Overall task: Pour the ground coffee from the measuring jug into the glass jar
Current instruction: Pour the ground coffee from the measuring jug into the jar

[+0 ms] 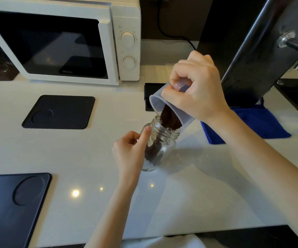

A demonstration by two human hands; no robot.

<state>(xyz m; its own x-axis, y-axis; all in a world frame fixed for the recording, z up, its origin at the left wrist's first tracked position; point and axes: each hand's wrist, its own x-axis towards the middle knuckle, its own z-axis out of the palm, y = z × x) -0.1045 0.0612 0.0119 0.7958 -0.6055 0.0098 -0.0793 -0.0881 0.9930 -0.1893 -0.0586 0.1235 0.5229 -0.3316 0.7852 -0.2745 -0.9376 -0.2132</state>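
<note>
From the head camera I see my right hand [196,90] closed around the handle of the translucent plastic measuring jug [169,108], which I hold tipped steeply, its open mouth facing left and down, its long axis running from upper right to lower left. Its lower lip sits just over the threaded mouth of the clear glass jar [160,145]. My left hand [132,151] grips the jar's left side, thumb lying up along the glass near the neck. The jar stands on the white countertop [189,194], leaning slightly, mouth pointing up and to the right toward the jug. Dark brown ground coffee [170,119] lies along the jug's lower wall to the lip, and more of it fills the jar's lower part, clinging to the glass.
</note>
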